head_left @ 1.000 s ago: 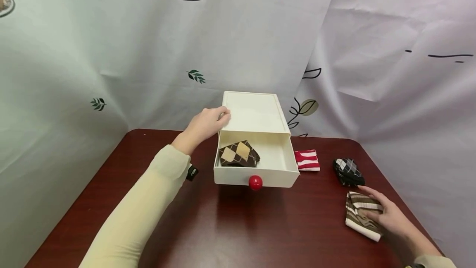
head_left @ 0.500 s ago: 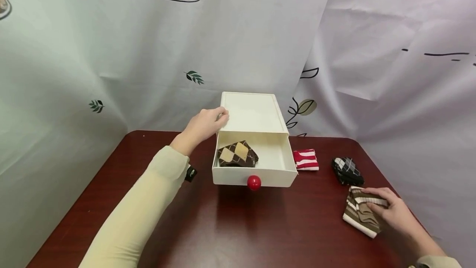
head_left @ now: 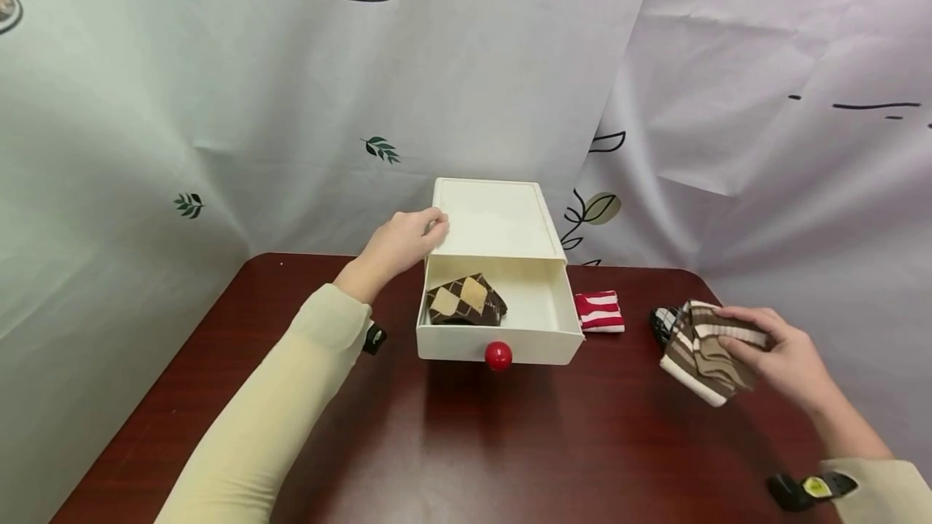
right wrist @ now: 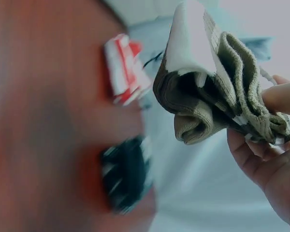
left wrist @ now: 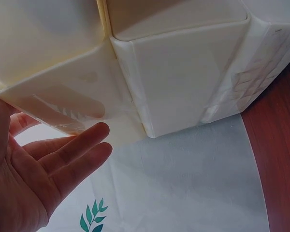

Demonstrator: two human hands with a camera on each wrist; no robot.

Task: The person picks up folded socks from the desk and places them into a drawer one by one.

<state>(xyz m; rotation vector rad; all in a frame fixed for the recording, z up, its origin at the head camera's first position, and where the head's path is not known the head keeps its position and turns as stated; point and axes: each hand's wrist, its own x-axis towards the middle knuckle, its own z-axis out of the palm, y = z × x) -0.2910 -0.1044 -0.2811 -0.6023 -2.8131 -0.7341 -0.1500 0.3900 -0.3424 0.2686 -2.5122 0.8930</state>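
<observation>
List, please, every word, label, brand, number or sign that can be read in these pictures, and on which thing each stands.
No text can be read.
Yellow patch on the black right-wrist device: too small to tell whether it has writing.
White backdrop: only printed plants and lines seen.
Striped cloth and white drawer box: no readable lettering.

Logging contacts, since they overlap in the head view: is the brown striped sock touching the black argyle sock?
Apart. The right wrist view shows a gap between the brown striped sock in the right hand and the black argyle sock.
</observation>
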